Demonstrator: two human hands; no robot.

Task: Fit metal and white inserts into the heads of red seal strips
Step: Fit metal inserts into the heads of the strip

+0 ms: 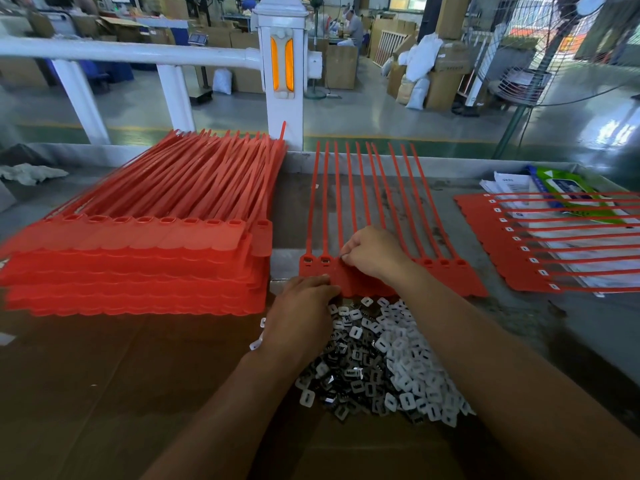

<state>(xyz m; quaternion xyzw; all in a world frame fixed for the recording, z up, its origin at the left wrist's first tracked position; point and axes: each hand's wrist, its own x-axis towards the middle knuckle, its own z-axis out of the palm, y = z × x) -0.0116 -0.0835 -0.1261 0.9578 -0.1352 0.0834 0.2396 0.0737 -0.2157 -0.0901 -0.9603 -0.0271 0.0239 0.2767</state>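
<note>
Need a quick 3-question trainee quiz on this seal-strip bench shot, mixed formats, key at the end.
1. True or false: the stack of red strips lies on the person's right.
2. The right hand pinches at: A) the stack; B) a head on the middle sheet; C) the far-right sheet.
3. Fill in: the loose pile mixes dark metal inserts and ___ ones.
Key: 1 false; 2 B; 3 white.
</note>
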